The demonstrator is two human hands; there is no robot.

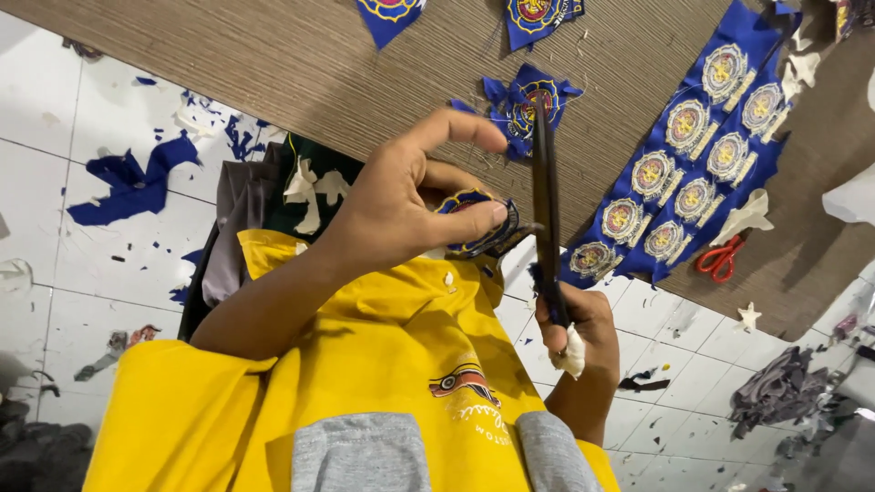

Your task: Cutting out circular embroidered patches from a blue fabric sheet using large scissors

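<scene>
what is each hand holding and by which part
Left hand: round embroidered patch, pinched at its edge. Right hand: dark scissors, by the handle.

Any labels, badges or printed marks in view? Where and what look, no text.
Badge: pinched in left hand, round, blue with dark rim, scissors in right hand at its edge.
Badge strip: on mat, right; blue cloth, two rows of round gold-white emblems.
Cut badges: on mat, top centre; blue, gold centres.
Shirt print: yellow shirt, small red-dark emblem.
</scene>
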